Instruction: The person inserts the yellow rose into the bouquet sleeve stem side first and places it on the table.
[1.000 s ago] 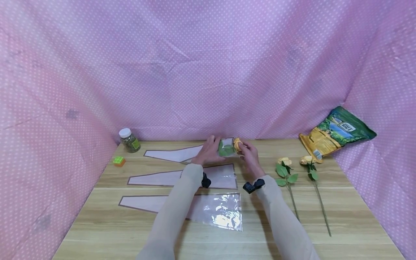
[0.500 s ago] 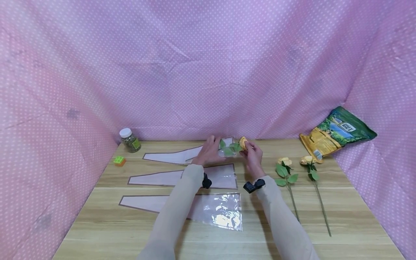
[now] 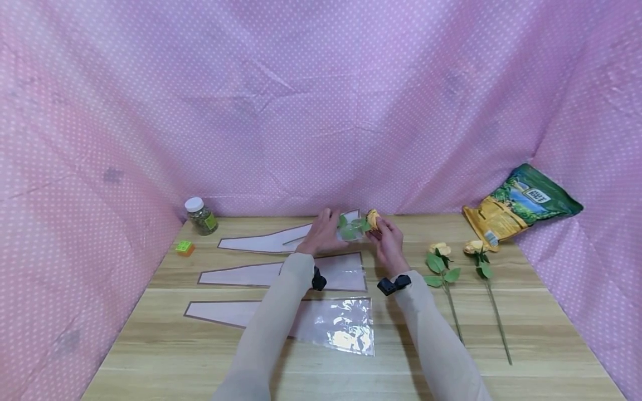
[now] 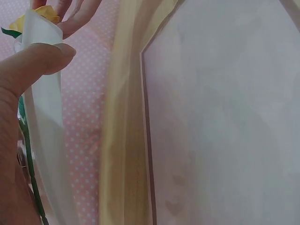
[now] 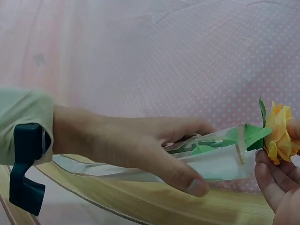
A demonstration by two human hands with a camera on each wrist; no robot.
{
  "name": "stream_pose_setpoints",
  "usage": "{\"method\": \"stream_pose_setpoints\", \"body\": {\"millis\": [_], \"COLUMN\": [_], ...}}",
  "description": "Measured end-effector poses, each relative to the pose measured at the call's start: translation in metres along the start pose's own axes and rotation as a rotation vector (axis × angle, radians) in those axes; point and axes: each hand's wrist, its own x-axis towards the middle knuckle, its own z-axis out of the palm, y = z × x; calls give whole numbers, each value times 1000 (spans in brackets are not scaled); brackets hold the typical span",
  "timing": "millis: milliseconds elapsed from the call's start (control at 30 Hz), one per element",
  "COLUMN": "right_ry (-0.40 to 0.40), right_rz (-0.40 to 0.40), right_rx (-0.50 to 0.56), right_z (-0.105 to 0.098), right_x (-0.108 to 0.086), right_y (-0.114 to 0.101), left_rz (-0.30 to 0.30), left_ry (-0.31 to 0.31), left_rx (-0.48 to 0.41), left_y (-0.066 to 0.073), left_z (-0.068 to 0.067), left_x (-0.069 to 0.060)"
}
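At the back of the table my left hand [image 3: 321,233] grips a clear and white tapered flower sleeve [image 3: 261,243], its thumb laid along the sleeve in the right wrist view. An artificial yellow rose [image 5: 279,133] lies inside with its leaves [image 5: 248,135] at the wide mouth and its bloom outside. My right hand [image 3: 388,242] pinches the bloom between thumb and fingers. In the left wrist view the green stem [image 4: 30,168] runs beside the white side of the sleeve. Part of the sleeve is hidden under my left hand.
Two more flat sleeves [image 3: 236,277] [image 3: 220,312] lie nearer me, partly under my left arm. Two yellow roses [image 3: 438,249] [image 3: 473,247] lie at the right. A green and yellow bag [image 3: 521,206] leans at the back right; a lidded jar [image 3: 202,217] and small block [image 3: 184,248] stand left.
The rose bloom shifted right, out from the sleeve's mouth, with my right hand, then slightly back left. More stem shows through the sleeve. My left hand stayed nearly in place.
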Motion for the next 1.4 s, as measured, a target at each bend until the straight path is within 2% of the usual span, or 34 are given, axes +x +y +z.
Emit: {"method": "stream_pose_setpoints", "body": {"millis": [167, 400, 500, 767, 1033, 1400], "right_ry": [-7, 5, 6, -14, 89, -15], "right_rz": [29, 21, 6, -38, -32, -62], "right_rx": [-28, -334, -402, -492, -529, -621], "right_z": [0, -2, -2, 3, 9, 5], "right_x": [-1, -1, -1, -5, -6, -5], "right_y": [-2, -1, 0, -3, -10, -5], "left_rz": [4, -25, -29, -9, -3, -5], "left_ry": [12, 6, 8, 11, 13, 30], "left_rx": [24, -7, -27, -28, -47, -38], "left_y": [-1, 0, 0, -1, 0, -2], "left_z": [0, 0, 0, 1, 2, 3], "left_x": [0, 0, 0, 0, -1, -1]}}
